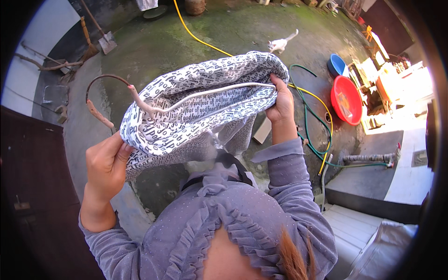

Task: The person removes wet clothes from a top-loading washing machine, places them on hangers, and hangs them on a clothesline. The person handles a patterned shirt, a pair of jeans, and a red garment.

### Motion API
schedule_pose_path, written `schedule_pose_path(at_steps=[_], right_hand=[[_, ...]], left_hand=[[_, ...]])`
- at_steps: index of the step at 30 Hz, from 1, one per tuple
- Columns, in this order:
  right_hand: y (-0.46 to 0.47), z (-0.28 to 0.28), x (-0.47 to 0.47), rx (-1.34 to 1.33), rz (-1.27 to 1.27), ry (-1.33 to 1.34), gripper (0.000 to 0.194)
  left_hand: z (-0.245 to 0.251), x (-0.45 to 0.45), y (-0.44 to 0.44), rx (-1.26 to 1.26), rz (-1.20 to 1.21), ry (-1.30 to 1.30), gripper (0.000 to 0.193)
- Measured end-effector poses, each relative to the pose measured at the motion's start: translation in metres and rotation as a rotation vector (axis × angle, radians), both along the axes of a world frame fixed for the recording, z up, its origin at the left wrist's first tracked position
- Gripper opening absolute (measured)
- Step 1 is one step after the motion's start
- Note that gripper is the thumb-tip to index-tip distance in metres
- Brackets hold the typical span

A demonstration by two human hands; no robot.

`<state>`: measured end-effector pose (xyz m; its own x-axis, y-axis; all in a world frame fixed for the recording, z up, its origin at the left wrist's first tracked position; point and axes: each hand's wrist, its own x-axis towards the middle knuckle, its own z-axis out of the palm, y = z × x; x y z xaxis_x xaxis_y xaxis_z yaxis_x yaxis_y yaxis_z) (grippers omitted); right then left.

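A white cloth garment (210, 101) printed all over with black lettering is stretched between my hands, its broad opening facing up. My left hand (106, 162) pinches the rim at its left end between thumb and fingers. At the right end, my right hand (281, 101) grips the rim, thumb on top. A wire clothes hanger (199, 93) with a pale, worn coating lies inside the opening. Its bent hook (105, 77), partly bare dark wire, sticks out at the left above my left hand. The hanger's far end reaches my right thumb; whether they touch I cannot tell. Lower folds hang towards my body.
On the concrete yard lie a green hose (306, 115) and a yellow hose (323, 101). A red basin (346, 100) and a blue basin (336, 64) stand right. A white cat (279, 44) is beyond the garment. A shovel (107, 42) and broom (90, 50) lean far left.
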<state>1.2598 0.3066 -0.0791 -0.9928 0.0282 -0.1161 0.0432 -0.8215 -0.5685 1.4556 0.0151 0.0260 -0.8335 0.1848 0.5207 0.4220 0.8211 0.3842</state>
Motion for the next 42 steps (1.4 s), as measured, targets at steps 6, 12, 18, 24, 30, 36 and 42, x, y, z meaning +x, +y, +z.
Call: schedule_pose_path(at_steps=[6,12,18,24,30,36,42], right_hand=[[-0.003,-0.003,-0.049,0.097,0.129,0.131,0.016],[-0.002,0.007,-0.080,0.143,0.255,0.221,0.015],[-0.014,0.032,-0.104,0.202,0.199,0.302,0.014],[-0.033,0.077,-0.123,0.162,0.226,0.454,0.018],[-0.048,0.101,-0.127,0.471,0.208,0.609,0.036],[-0.027,0.142,-0.137,1.051,-0.047,0.798,0.040],[-0.062,0.180,-0.149,1.201,-0.125,0.783,0.046]], left_hand=[[-0.003,-0.009,0.034,-0.103,0.257,0.084,0.019],[-0.011,-0.006,0.066,-0.076,0.351,0.049,0.015],[0.011,-0.041,0.047,0.020,0.288,-0.169,0.010],[-0.004,-0.147,0.010,-0.305,0.086,-0.165,0.008],[-0.002,-0.246,-0.030,0.067,-0.077,0.085,0.008],[-0.003,-0.316,-0.034,-0.065,-0.320,0.178,0.011],[0.012,-0.351,-0.065,-0.052,-0.432,0.365,0.008]])
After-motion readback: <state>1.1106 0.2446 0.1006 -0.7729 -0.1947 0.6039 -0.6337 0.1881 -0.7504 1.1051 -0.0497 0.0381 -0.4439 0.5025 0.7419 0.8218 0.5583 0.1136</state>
